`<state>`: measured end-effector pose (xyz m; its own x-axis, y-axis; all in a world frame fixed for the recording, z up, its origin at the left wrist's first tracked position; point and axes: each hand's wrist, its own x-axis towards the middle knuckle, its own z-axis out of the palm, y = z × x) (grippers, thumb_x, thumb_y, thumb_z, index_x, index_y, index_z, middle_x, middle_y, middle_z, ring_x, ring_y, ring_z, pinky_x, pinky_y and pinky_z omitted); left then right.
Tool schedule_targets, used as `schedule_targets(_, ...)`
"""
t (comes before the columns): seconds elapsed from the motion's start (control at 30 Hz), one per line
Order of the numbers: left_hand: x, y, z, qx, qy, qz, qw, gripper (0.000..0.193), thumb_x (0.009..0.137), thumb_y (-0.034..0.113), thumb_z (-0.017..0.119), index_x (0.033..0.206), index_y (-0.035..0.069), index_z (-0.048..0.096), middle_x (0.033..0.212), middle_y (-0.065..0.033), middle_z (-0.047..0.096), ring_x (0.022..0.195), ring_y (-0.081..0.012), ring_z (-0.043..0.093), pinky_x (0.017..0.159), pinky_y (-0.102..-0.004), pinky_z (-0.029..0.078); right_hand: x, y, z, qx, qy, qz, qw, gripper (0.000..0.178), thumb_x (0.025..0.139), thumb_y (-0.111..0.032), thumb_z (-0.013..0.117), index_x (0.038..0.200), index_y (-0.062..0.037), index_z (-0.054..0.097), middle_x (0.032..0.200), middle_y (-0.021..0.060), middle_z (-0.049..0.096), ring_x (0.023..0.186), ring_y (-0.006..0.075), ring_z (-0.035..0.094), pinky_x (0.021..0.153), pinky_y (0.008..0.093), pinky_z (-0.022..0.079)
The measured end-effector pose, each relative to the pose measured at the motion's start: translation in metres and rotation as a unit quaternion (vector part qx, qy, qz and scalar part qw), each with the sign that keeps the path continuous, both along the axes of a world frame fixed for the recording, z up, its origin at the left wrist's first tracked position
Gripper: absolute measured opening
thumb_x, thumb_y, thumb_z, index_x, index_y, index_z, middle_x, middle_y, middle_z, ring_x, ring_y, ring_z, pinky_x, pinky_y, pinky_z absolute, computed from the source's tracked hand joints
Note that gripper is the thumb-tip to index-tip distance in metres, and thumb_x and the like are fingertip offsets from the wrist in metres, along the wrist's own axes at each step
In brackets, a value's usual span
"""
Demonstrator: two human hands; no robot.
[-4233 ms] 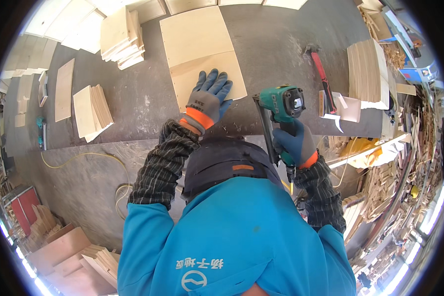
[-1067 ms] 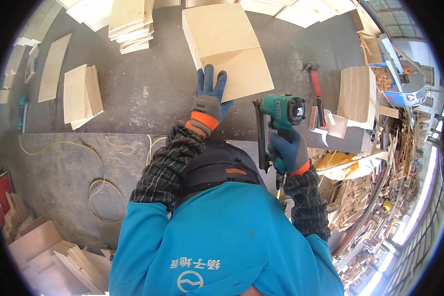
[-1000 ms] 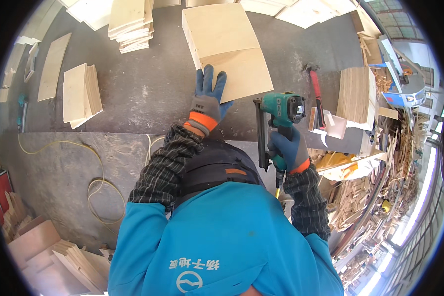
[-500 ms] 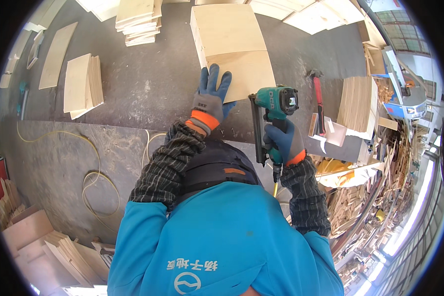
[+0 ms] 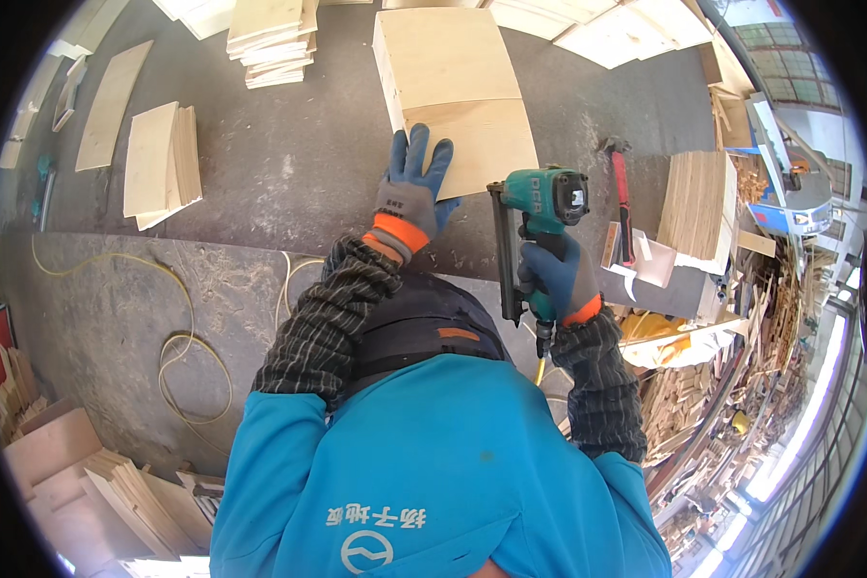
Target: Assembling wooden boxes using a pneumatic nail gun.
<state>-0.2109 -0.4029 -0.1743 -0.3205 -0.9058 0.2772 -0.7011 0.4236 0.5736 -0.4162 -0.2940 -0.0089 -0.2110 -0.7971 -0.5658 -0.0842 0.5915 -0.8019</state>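
Note:
A pale plywood box [image 5: 448,58] stands on the dark workbench in front of me, with a seam across its top. Gloved in grey and blue, my left hand [image 5: 412,188] lies against the box's near left corner, its fingers stretched and spread over the top panel. My right hand [image 5: 557,273] is wrapped round the handle of a green and black pneumatic nail gun [image 5: 539,197]. The gun's nose is beside the near right corner of the box; whether it touches the wood I cannot tell. A yellow air hose runs down from its grip.
A red-handled hammer [image 5: 622,204] lies right of the gun, near a stack of plywood panels [image 5: 694,207]. Another panel stack [image 5: 162,166] sits at left, with more boards [image 5: 272,39] at the back. A yellow hose [image 5: 195,332] coils on the floor. Wood scraps [image 5: 684,424] heap at right.
The nail gun and my right hand have shifted very slightly to the right. My left hand and the box have stayed in place.

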Motion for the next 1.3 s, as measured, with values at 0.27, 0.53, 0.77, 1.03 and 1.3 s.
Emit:
schedule_targets(0.27,-0.002,-0.001,-0.011,-0.033,0.028,0.001,0.999,0.088,0.079,0.036,0.092,0.157,0.016,0.056,0.172,-0.0249,0.033,0.154,-0.0602,0.033,0.117,-0.0634,0.047,0.009,0.007,0.006,0.013,-0.030,0.007,0.999,0.040,0.094,-0.016,0.068,0.129,0.0030,0.065,0.078,0.0060,0.064,0.064,0.0150,0.062,0.058,0.0303,0.049)
schedule_targets(0.53,0.000,0.000,-0.005,-0.006,0.009,-0.006,1.000,0.091,0.079,0.038,0.092,0.159,0.017,0.055,0.174,-0.0228,0.030,0.155,-0.0591,0.031,0.119,-0.0622,0.045,0.024,0.002,0.004,0.022,-0.064,0.010,0.998,0.035,0.097,-0.011,0.070,0.127,0.0055,0.065,0.081,0.0054,0.065,0.065,0.0122,0.060,0.058,0.0306,0.046)
schedule_targets(0.77,0.000,0.001,-0.002,0.001,0.007,0.002,1.000,0.095,0.073,0.034,0.095,0.159,0.019,0.056,0.174,-0.0224,0.032,0.155,-0.0576,0.034,0.118,-0.0615,0.047,0.028,0.000,-0.001,0.021,-0.064,0.019,0.998,0.035,0.096,-0.011,0.070,0.126,0.0051,0.065,0.083,0.0054,0.067,0.068,0.0121,0.061,0.060,0.0306,0.049)
schedule_targets(1.03,0.001,0.000,0.000,-0.007,0.008,0.004,1.000,0.097,0.070,0.028,0.096,0.158,0.019,0.056,0.172,-0.0219,0.035,0.154,-0.0569,0.037,0.117,-0.0603,0.050,0.034,-0.002,0.001,0.034,-0.015,0.032,0.999,0.041,0.095,-0.020,0.072,0.130,0.0014,0.066,0.079,0.0048,0.065,0.064,0.0122,0.061,0.058,0.0297,0.049)
schedule_targets(1.3,0.006,-0.004,0.000,-0.010,0.017,-0.003,1.000,0.097,0.069,0.030,0.096,0.157,0.022,0.058,0.172,-0.0217,0.036,0.153,-0.0564,0.038,0.118,-0.0604,0.049,0.037,0.000,-0.002,0.010,-0.034,0.026,0.999,0.039,0.096,-0.019,0.070,0.128,0.0024,0.064,0.079,0.0043,0.064,0.065,0.0118,0.061,0.057,0.0290,0.047)
